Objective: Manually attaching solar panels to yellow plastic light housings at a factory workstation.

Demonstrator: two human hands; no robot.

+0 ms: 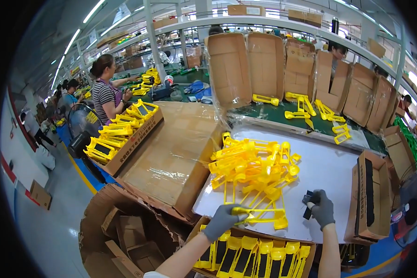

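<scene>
My left hand (pixel 222 221), in a grey glove, is closed on the end of a yellow plastic frame (pixel 267 216) with an open middle. The frame lies low over the near edge of a white work board (pixel 317 172). To its right, my grey-gloved right hand (pixel 323 209) pinches small flat black pieces (pixel 308 204) above the board; their exact kind is hard to make out. Beyond both hands rises a tangled pile of similar yellow frames (pixel 257 162). Below my hands, a cardboard box (pixel 312 252) holds a row of yellow frames with black panels (pixel 242 260).
An open carton (pixel 380 204) with black strips (pixel 369 192) borders the board on the right. At left stands a large closed carton (pixel 171 148), beside a box of yellow frames (pixel 109 147). Tall cardboard flaps (pixel 227 69) line the back. A co-worker (pixel 107 90) works farther left.
</scene>
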